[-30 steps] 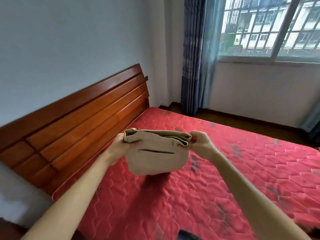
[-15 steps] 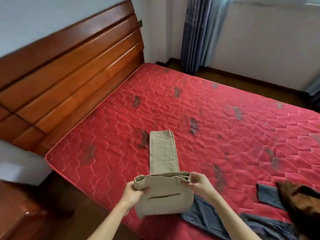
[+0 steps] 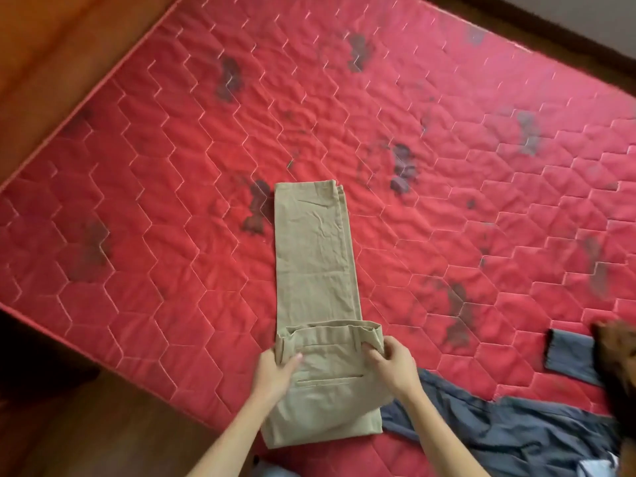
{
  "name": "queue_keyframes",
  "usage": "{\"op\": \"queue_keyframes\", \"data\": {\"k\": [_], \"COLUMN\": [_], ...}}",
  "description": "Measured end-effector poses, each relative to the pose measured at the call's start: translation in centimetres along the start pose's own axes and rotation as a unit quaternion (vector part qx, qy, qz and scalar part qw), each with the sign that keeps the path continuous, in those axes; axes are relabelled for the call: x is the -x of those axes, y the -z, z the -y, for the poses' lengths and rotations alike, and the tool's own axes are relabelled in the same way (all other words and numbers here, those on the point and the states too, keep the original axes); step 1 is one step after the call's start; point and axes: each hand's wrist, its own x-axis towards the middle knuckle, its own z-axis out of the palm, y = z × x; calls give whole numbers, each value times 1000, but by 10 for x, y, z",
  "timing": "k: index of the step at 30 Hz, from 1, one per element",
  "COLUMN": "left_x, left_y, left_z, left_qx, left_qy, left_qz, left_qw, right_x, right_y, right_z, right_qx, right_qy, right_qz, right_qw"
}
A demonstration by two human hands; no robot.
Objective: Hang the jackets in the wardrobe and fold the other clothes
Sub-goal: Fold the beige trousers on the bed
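A pair of beige trousers (image 3: 315, 256) lies lengthwise on the red quilted mattress (image 3: 172, 201), legs stretched away from me. The waist end is folded back over the legs near the bed's front edge. My left hand (image 3: 275, 371) grips the left side of the waistband, thumb on top of the cloth. My right hand (image 3: 392, 364) pinches the right side of the waistband.
A blue-grey garment (image 3: 499, 432) lies spread at the lower right of the mattress, its cuff (image 3: 568, 352) beside a brown garment (image 3: 616, 366) at the right edge. The wooden headboard (image 3: 62, 46) runs along the left; dark wooden floor (image 3: 86, 425) lies below the bed's edge.
The trousers were held up in the air folded; now they lie on the mattress with the legs laid out. My view has tilted down onto the bed.
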Motion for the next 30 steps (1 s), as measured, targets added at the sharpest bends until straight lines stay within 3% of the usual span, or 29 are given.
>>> {"op": "queue_keyframes", "data": {"k": [4,8,14,17,22,27,30], "left_x": [-53,-91,-127,-151,-153,-96,-57], "left_y": [-22,-26,-8,-6,-13,-17,-17], "left_z": [25,61,66,59,55,103,129], "left_qx": [-55,-44,46,60,49,86,151], "left_qy": [-8,12,-44,-51,-1,75,85], "left_qz": [6,-17,-155,-123,-119,-37,-16], "left_qw": [998,999,986,989,992,993,985], "right_x": [-34,-52,-89,-110,-109,-66,-46], "right_y": [-32,-41,-36,-49,-64,-53,-46], "right_z": [-25,-29,-8,-7,-33,-67,-92], "right_qx": [-31,-77,-181,-156,-95,-129,-110], "right_qy": [-42,-11,58,48,-42,-123,-125], "right_qz": [-11,32,21,10,8,96,120], "right_qw": [999,996,982,987,995,979,979]}}
